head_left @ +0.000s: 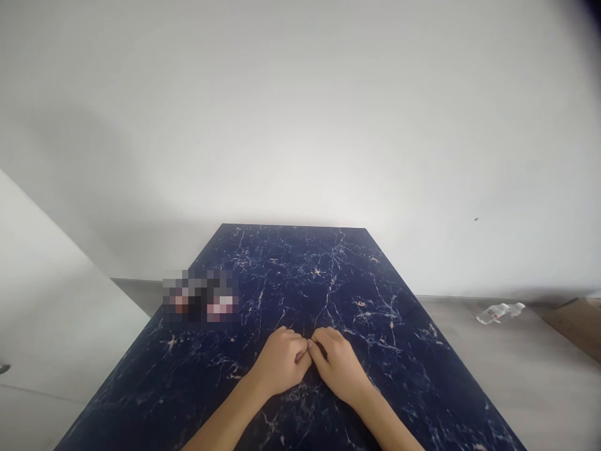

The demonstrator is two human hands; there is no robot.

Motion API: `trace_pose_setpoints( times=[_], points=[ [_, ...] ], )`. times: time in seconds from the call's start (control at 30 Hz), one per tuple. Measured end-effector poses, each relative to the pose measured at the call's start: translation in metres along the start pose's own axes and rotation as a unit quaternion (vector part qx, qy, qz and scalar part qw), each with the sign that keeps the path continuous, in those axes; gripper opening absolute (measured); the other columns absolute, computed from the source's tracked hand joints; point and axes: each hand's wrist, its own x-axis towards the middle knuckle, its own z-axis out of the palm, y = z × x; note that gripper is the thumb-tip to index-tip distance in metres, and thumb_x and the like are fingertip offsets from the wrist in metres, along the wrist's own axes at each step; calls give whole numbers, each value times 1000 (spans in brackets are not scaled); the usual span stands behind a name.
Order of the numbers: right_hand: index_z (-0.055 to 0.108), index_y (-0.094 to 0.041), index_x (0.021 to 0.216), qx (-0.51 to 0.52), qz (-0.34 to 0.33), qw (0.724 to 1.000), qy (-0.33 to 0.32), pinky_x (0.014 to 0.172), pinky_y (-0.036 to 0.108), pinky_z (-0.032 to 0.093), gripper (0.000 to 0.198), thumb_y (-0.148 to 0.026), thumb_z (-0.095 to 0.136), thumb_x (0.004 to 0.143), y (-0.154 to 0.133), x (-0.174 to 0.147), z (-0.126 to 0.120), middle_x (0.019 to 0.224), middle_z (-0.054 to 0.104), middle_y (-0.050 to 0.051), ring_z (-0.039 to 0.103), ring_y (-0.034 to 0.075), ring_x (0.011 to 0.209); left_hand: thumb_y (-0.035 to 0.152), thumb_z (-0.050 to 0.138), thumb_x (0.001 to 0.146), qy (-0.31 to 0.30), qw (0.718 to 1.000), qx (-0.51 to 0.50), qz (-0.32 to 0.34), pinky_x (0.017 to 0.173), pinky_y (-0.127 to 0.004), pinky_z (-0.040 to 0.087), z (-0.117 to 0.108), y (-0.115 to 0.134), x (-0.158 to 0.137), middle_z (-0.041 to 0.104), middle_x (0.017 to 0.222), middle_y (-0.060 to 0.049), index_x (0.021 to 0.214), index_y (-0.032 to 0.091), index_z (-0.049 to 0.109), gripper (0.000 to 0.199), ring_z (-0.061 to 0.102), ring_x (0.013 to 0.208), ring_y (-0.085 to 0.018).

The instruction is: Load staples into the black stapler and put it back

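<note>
My left hand and my right hand are together over the near middle of a dark blue marble-patterned table. Both have their fingers curled in, and their thumb sides meet between them. A small gap shows between the left thumb and forefinger. The insides of both hands are turned away from me, so whatever they may hold is hidden. On the table to the left of my hands is a pixelated patch with dark, grey, reddish and pink blocks; what it covers cannot be made out.
A pale wall stands behind the table's far edge. On the floor to the right lie clear plastic bottles, beside a brown cardboard piece. A white panel with a small dark knob is at the left.
</note>
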Motion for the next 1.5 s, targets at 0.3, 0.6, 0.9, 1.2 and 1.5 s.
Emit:
trace_pose_setpoints(
  times=[0.3, 0.6, 0.9, 1.2, 1.5],
  points=[
    [51, -21, 79, 5, 6, 1000, -6, 72, 32, 39, 23, -17, 47, 102, 2, 1, 0, 80, 60, 0, 54, 19, 78, 17, 51, 93, -6, 1000, -12, -3, 68, -31, 33, 1, -2, -1, 42, 57, 4, 61, 18, 32, 37, 38, 56, -12],
    [50, -21, 78, 15, 16, 1000, -12, 72, 31, 39, 25, -21, 46, 103, 4, -3, 0, 79, 60, 0, 53, 18, 76, 16, 52, 90, -10, 1000, -30, 2, 68, -31, 31, -1, 0, 0, 40, 56, 5, 61, 18, 32, 36, 37, 56, -12],
    [29, -21, 65, 34, 30, 999, 14, 55, 27, 27, 43, -32, 51, 100, 9, -8, 1, 58, 40, -5, 36, 11, 54, 20, 50, 95, 6, 998, -65, -13, 71, -31, 35, -3, 0, -5, 34, 51, 6, 58, 17, 26, 44, 31, 49, -9],
    [22, -19, 61, 59, 35, 997, -18, 52, 28, 22, 51, -36, 49, 102, 16, -9, 4, 54, 32, -5, 28, 9, 52, 19, 50, 95, 2, 998, -56, -18, 68, -31, 34, 0, -3, -4, 35, 52, 6, 58, 17, 26, 43, 32, 49, -10],
    [21, -20, 62, 82, 50, 994, -45, 52, 28, 23, 53, -39, 48, 103, 18, -10, 2, 55, 29, -5, 25, 10, 52, 16, 58, 94, 323, 943, 73, 31, 63, -33, 30, -36, -44, -6, 33, 55, 4, 61, 20, 25, 47, 35, 56, -15]
  ],
)
